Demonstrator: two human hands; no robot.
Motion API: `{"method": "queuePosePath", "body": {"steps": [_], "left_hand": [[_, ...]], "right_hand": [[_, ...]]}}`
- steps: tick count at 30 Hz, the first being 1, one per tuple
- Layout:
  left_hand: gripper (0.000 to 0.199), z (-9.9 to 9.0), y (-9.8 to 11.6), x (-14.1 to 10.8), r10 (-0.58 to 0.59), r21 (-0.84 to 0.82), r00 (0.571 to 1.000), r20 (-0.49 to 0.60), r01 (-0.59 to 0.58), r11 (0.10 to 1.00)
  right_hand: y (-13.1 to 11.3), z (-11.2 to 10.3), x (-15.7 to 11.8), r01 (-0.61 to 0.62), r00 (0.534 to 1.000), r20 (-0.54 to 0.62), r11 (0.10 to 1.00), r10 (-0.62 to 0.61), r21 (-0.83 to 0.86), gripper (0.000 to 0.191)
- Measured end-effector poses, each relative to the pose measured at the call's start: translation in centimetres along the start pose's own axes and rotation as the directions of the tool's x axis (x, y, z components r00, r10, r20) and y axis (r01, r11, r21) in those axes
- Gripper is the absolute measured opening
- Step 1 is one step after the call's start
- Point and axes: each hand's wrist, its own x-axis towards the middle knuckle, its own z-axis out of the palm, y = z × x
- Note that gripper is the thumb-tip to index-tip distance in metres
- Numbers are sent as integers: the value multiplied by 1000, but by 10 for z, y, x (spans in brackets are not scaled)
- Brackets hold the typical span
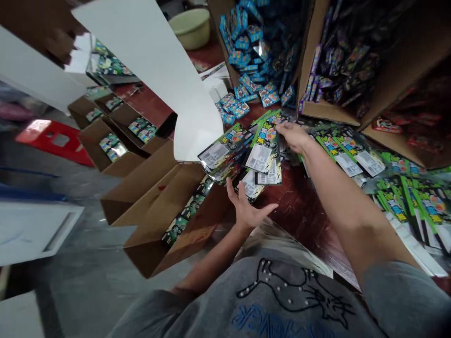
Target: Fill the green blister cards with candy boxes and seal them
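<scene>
My right hand (295, 137) pinches the upper right edge of a flat green-and-black printed packet (260, 157) with a white label panel. More packets of that kind lie fanned under it on the dark red table. My left hand (248, 209) is open, fingers spread and thumb out, just below the near edge of the pile; nothing is in it. Left of the held packet is a stack of similar packets (225, 148), its front corner shiny. Further packets (347, 152) lie in an overlapping row to the right of my right wrist.
Cardboard boxes of small blue packs (246, 56), purple packs (333, 70) and red packs (423, 126) stand at the back. A white board (158, 61) slants at the left. Open cartons (176, 206) holding green boxes stand below it, near a red plastic stool (58, 141). A yellow-green basin (192, 28) sits behind.
</scene>
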Motion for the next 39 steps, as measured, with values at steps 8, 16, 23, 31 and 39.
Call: {"method": "queuePosePath", "body": {"steps": [8,16,23,31,39], "left_hand": [[117,1,16,8,-56,-30,998,-37,55,998],[70,-25,0,22,-83,30,996,17,83,996],[80,-46,41,33,143,-65,988,-50,-146,987],[24,68,151,53,-445,-431,464,766,884,178],[71,105,159,56,-619,-506,405,673,863,14]], "right_hand": [[40,14,-99,53,951,-285,968,-123,-244,46],[20,4,-126,18,987,-99,697,-128,-717,69],[22,-128,-173,-220,974,-223,76,-26,-972,50],[25,-125,-242,110,993,112,40,37,-993,45],[45,-101,-294,328,944,327,168,-33,-930,37]]}}
